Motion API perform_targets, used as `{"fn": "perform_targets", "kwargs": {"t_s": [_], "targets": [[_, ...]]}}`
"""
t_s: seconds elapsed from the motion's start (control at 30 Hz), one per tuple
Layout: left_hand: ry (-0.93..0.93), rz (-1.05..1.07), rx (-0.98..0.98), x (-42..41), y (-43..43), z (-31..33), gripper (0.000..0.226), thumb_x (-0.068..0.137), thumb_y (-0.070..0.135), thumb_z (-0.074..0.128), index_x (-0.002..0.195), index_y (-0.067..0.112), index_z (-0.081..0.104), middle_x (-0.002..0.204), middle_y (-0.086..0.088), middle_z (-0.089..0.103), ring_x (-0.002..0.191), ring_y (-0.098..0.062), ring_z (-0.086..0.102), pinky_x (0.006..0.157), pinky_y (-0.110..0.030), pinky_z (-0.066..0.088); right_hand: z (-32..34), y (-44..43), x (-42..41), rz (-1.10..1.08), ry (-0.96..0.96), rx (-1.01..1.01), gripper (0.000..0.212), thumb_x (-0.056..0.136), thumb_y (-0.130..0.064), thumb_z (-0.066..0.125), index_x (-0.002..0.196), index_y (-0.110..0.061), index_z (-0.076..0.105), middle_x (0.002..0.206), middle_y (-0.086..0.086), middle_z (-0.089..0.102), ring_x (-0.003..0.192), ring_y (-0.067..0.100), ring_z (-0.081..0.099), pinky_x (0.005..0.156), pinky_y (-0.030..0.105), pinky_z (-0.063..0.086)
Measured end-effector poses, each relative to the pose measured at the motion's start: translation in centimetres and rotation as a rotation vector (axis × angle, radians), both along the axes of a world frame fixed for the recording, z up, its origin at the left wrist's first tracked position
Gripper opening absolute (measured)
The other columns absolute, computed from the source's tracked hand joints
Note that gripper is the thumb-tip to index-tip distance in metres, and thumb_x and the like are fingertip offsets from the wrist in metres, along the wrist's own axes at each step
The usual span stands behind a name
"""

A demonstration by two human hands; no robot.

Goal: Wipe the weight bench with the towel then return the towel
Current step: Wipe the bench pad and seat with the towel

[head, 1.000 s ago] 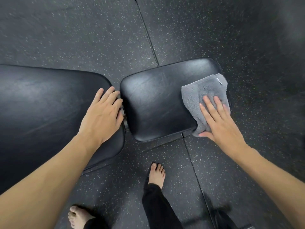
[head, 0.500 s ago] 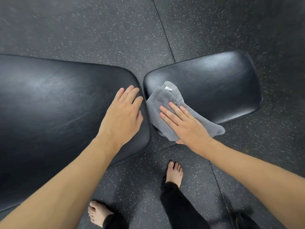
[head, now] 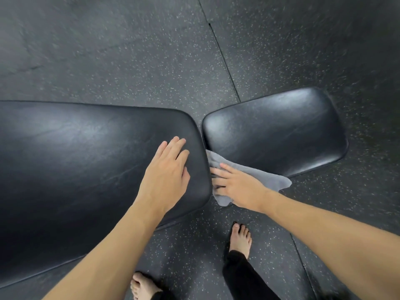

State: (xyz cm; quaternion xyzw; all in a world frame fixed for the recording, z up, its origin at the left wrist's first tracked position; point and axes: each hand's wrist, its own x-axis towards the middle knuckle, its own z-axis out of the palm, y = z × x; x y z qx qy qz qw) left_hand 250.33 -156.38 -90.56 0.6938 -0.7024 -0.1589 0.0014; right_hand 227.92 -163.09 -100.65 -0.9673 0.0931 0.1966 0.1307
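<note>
The weight bench has two black padded parts: a long back pad (head: 75, 169) on the left and a smaller seat pad (head: 277, 135) on the right, with a narrow gap between them. My left hand (head: 166, 174) lies flat on the right end of the long pad, fingers together, holding nothing. My right hand (head: 236, 187) presses the grey towel (head: 268, 177) against the near left corner of the seat pad, at the gap. Part of the towel hangs off the pad's near edge below my hand.
Dark speckled rubber floor tiles (head: 151, 50) with seams surround the bench. My two bare feet (head: 240, 237) in black trousers stand on the floor just in front of the pads.
My right hand has slid the towel from the seat pad's right side leftward to its near left corner by the gap. My left hand has stayed flat on the long pad.
</note>
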Motion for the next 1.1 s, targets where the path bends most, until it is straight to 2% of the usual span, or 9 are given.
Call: {"fn": "perform_targets", "kwargs": {"t_s": [0.13, 0.3, 0.47, 0.57, 0.67, 0.77, 0.9, 1.0, 1.1], "targets": [[-0.007, 0.026, 0.013, 2.1, 1.2, 1.9, 0.039, 0.094, 0.010, 0.059, 0.131, 0.002, 0.064, 0.153, -0.013, 0.052, 0.149, -0.028, 0.042, 0.127, -0.044, 0.025, 3.4, 1.6, 0.3, -0.613, -0.353, 0.452, 0.042, 0.073, 0.007, 0.062, 0.109, -0.009, 0.077, 0.130, 0.001, 0.070, 0.139, 0.017, 0.049, 0.116, 0.047, 0.039], [0.049, 0.188, -0.037, 5.5, 2.3, 4.2, 0.038, 0.093, 0.007, 0.060, 0.130, 0.002, 0.064, 0.150, -0.014, 0.055, 0.146, -0.030, 0.044, 0.125, -0.046, 0.028, 12.6, 1.4, 0.4, -1.305, -0.689, 0.675, 0.045, 0.091, 0.002, 0.067, 0.103, -0.041, 0.075, 0.104, -0.014, 0.077, 0.103, 0.005, 0.070, 0.090, 0.024, 0.055], [0.105, 0.330, -0.161, 8.5, 2.7, 6.5, 0.036, 0.092, 0.005, 0.062, 0.128, 0.003, 0.063, 0.147, -0.013, 0.056, 0.145, -0.031, 0.046, 0.123, -0.051, 0.031, 18.5, 2.7, 5.3, -1.226, -0.934, 0.633, 0.038, 0.088, -0.027, 0.071, 0.119, -0.050, 0.065, 0.107, -0.014, 0.075, 0.100, -0.007, 0.067, 0.083, 0.007, 0.049], [0.066, 0.320, -0.220, 10.9, 3.2, 7.4, 0.036, 0.090, 0.004, 0.063, 0.126, 0.002, 0.063, 0.144, -0.015, 0.058, 0.142, -0.032, 0.049, 0.121, -0.053, 0.033, 16.0, 3.2, 12.3, -1.100, -0.647, 0.615, 0.066, 0.092, -0.050, 0.063, 0.151, -0.045, 0.034, 0.160, -0.022, 0.036, 0.150, -0.004, 0.024, 0.120, 0.020, 0.026], [-0.025, 0.268, -0.205, 13.6, 3.6, 7.4, 0.035, 0.089, 0.007, 0.064, 0.123, -0.001, 0.065, 0.141, -0.019, 0.060, 0.140, -0.036, 0.051, 0.117, -0.056, 0.037, 11.1, 3.2, 19.2, -0.932, -0.322, 0.403, 0.068, 0.106, -0.049, 0.037, 0.163, -0.029, 0.006, 0.170, -0.017, -0.004, 0.155, 0.003, -0.014, 0.128, 0.042, -0.001], [-0.125, 0.195, -0.168, 14.8, 3.8, 6.8, 0.035, 0.092, 0.015, 0.058, 0.122, -0.002, 0.064, 0.140, -0.020, 0.059, 0.140, -0.037, 0.050, 0.118, -0.055, 0.035, 8.7, 0.4, 22.7, -0.977, -0.454, 0.336, 0.056, 0.109, -0.044, 0.029, 0.162, -0.029, 0.019, 0.170, -0.015, 0.011, 0.157, 0.007, 0.000, 0.127, 0.039, -0.001], [-0.243, 0.150, -0.133, 14.6, 3.8, 5.9, 0.042, 0.096, 0.027, 0.047, 0.127, 0.000, 0.056, 0.145, -0.022, 0.052, 0.144, -0.036, 0.043, 0.121, -0.053, 0.029, 8.4, -6.0, 24.6, -0.927, -0.413, 0.435, 0.047, 0.106, -0.045, 0.031, 0.132, -0.022, 0.064, 0.136, -0.002, 0.065, 0.131, 0.020, 0.053, 0.114, 0.045, 0.036], [-0.246, 0.146, -0.128, 14.7, 3.8, 6.1, 0.043, 0.097, 0.028, 0.047, 0.128, -0.001, 0.056, 0.145, -0.023, 0.052, 0.144, -0.037, 0.043, 0.121, -0.053, 0.028, 8.2, -8.4, 23.7, -1.022, -0.358, 0.546, 0.047, 0.106, -0.048, 0.034, 0.114, -0.022, 0.073, 0.116, -0.001, 0.073, 0.111, 0.020, 0.064, 0.102, 0.041, 0.047], [-0.251, 0.154, -0.118, 14.6, 3.8, 6.4, 0.043, 0.097, 0.028, 0.047, 0.127, -0.001, 0.056, 0.145, -0.023, 0.052, 0.145, -0.037, 0.042, 0.122, -0.053, 0.028, 6.8, -9.3, 20.2, -1.143, -0.340, 0.550, 0.045, 0.108, -0.042, 0.036, 0.118, -0.018, 0.072, 0.118, 0.002, 0.073, 0.113, 0.020, 0.063, 0.100, 0.035, 0.045]]}}
